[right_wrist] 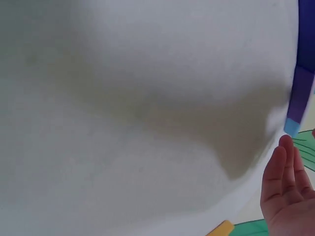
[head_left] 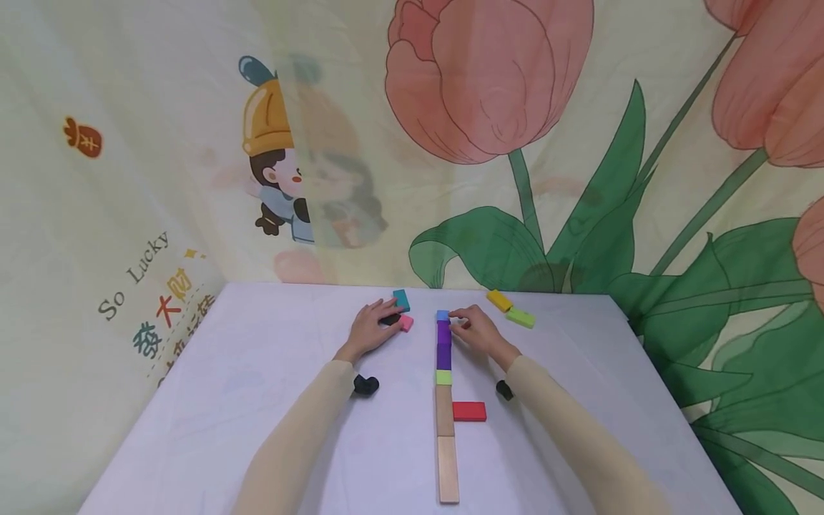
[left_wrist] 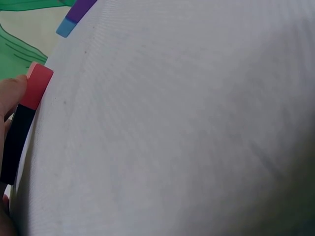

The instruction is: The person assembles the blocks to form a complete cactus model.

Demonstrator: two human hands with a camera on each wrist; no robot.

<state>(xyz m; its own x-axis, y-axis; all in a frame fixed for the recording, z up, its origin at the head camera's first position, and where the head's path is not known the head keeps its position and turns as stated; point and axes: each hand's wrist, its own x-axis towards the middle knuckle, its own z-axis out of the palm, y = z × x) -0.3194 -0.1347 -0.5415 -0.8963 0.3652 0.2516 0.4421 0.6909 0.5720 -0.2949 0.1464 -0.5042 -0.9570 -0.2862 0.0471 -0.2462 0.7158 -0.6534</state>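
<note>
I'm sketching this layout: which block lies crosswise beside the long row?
The red block: it lies at right angles beside a wooden block, while those in the row line up end to end.

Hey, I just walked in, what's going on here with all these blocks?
A person is working with colored blocks on a white table. The left hand is at a black block and a pink block. The right hand has its fingertips by a blue block at the far end of a straight row; touching or not, I can't tell. A red block lies beside the row, on the right.
</note>
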